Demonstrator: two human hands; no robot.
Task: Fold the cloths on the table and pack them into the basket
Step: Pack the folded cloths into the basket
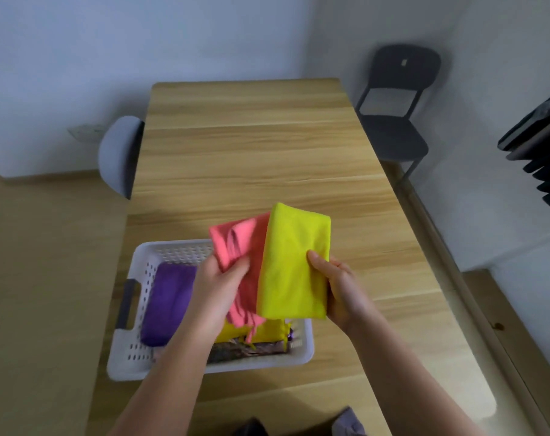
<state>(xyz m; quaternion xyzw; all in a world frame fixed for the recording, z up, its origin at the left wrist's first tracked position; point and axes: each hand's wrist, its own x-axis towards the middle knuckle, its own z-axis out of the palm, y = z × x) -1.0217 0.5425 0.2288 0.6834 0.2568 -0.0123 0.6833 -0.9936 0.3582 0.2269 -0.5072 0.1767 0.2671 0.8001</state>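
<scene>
A white perforated basket with a dark handle sits on the wooden table near its front left. Inside lie a folded purple cloth, a yellow cloth and a dark patterned cloth. Above the basket my left hand grips a pink cloth, partly folded and hanging loose. My right hand holds a folded yellow-green cloth by its right edge, overlapping the pink one.
A grey chair stands at the table's left side and a black chair at the far right. Dark equipment juts in at the right edge. A grey piece of fabric shows at the bottom.
</scene>
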